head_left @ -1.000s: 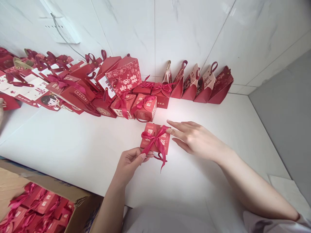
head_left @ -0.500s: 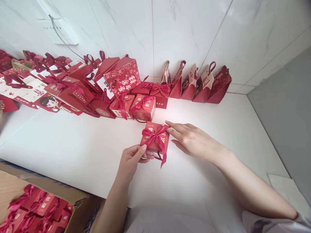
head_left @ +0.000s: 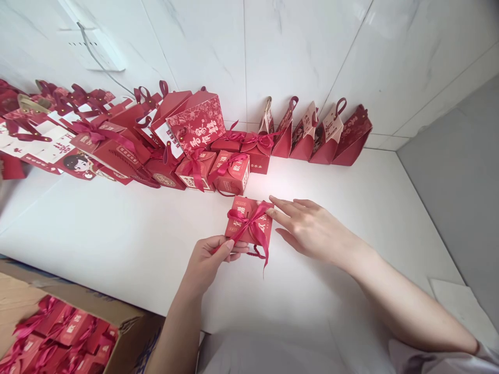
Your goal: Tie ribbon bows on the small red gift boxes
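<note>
A small red gift box (head_left: 236, 228) with white lettering lies on the white countertop in front of me. A red satin ribbon (head_left: 249, 223) is tied in a bow across its top, one tail hanging over the near right side by a dark red cord. My left hand (head_left: 208, 259) is at the box's near left corner, pinching the other ribbon tail between thumb and fingers. My right hand (head_left: 307, 228) reaches in from the right with fingers stretched and apart. Its fingertips touch the bow's right loop at the box's right edge.
Several red boxes with bows (head_left: 232, 174) stand beyond, beside folded red bags with handles (head_left: 312, 135) along the tiled wall (head_left: 296, 47). Stacked red and white bags (head_left: 50, 145) fill the back left. A cardboard carton (head_left: 128, 324) at lower left holds more red boxes.
My left hand has shifted slightly left, and a ribbon tail now shows stretched from the bow to its thumb. My right hand has moved slightly right.
</note>
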Available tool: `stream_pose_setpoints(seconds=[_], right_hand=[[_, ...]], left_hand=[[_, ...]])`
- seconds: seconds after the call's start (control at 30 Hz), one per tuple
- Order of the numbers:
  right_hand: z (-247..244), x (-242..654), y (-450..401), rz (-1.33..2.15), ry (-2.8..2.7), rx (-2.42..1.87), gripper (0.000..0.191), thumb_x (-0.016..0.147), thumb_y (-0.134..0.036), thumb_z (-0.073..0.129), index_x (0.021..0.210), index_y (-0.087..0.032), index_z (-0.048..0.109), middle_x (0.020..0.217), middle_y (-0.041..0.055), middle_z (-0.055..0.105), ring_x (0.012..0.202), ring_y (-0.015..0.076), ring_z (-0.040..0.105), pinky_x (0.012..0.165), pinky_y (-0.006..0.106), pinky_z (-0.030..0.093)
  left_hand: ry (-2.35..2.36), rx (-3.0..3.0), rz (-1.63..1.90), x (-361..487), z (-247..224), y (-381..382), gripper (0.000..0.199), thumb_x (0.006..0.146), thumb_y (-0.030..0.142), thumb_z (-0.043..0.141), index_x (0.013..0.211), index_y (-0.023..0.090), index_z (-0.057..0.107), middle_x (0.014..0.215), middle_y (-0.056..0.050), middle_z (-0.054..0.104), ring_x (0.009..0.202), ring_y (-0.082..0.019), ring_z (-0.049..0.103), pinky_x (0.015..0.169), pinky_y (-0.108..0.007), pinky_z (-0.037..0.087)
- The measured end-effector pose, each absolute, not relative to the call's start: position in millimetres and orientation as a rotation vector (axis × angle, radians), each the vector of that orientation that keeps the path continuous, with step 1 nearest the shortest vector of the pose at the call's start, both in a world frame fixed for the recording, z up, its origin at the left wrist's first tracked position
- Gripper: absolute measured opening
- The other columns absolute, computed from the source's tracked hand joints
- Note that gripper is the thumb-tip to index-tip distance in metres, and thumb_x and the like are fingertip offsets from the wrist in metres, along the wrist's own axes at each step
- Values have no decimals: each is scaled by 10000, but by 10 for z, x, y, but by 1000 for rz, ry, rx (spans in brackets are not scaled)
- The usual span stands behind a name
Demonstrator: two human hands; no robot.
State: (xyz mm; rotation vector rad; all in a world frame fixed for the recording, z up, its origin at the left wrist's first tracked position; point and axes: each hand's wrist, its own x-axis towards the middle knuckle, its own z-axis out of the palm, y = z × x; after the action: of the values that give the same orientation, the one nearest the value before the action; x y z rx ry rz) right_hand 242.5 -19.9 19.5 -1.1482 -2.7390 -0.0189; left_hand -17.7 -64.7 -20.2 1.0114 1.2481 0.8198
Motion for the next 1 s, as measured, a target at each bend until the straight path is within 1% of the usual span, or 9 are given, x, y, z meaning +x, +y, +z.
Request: stream_pose_setpoints(seconds=[0.13,0.23,0.3,0.37,0.5,0.6,0.73,0.87,1.0], right_hand=[[424,2529,-248,329,-2709,-972,367,982,-194,481,1329,-274,568,1504,89,477,1208,264,610,951,450,534],[545,2600,-234,651,-2586,-806,260,987,-223,501,1182,-305,652,1435,23,553,1192,203,612,986,374,517],[539,2600,-189,821,-2425,-823,205,997,-262,494,1115,-280,661,1351,34,614,1183,194,613,983,351,516],[462,2556,-128,945,-2238,-933,193,1002,-320,492,1109,-261,641,1319,58,626,1208,210,596,1004,380,503],[223,2398,-38,1252,-2009,-956,203,1000,-372,495,1104,-246,616,1413,82,537,1313,225,518,1083,433,436],[93,2291,-32,1428,-1936,-879,156,990,-344,522,993,-219,616,1426,91,520,1328,218,504,1086,423,431],[29,2226,-57,1466,-1928,-828,198,959,-321,579,803,-200,590,1463,85,492,1348,233,488,1097,447,424],[24,2223,-57,1480,-1967,-816,182,947,-310,600,813,-202,657,1539,69,408,1423,248,398,1104,441,427],[-4,2235,-28,1542,-1895,-794,244,946,-314,602,738,-191,629,1517,68,434,1392,240,442,1070,420,459]], left_hand=[[1225,992,819,-260,-201,-645,375,867,428,656,604,160,660,951,-102,778,928,-255,734,771,-313,582],[1203,1025,786,-347,-191,-630,312,876,421,646,747,161,760,923,-107,781,852,-227,741,716,-273,572],[1171,1057,718,-401,-182,-619,308,872,417,647,787,156,786,879,-115,781,807,-218,742,668,-249,560],[1141,1074,655,-439,-173,-609,307,862,414,651,792,152,796,847,-120,781,759,-214,740,626,-239,548],[1135,1081,638,-453,-154,-597,311,847,415,654,771,149,795,846,-130,782,712,-215,734,594,-246,539],[1126,1089,640,-439,-145,-593,310,851,409,650,758,150,792,845,-130,782,700,-209,729,592,-245,536],[1122,1110,653,-428,-148,-595,331,867,419,636,738,152,784,854,-128,780,700,-211,723,592,-255,535],[1129,1140,712,-435,-177,-611,311,881,409,637,748,166,779,802,-99,771,699,-194,710,608,-246,519],[1160,1151,761,-442,-222,-629,286,899,394,626,779,183,775,850,-82,771,776,-191,705,682,-252,535]])
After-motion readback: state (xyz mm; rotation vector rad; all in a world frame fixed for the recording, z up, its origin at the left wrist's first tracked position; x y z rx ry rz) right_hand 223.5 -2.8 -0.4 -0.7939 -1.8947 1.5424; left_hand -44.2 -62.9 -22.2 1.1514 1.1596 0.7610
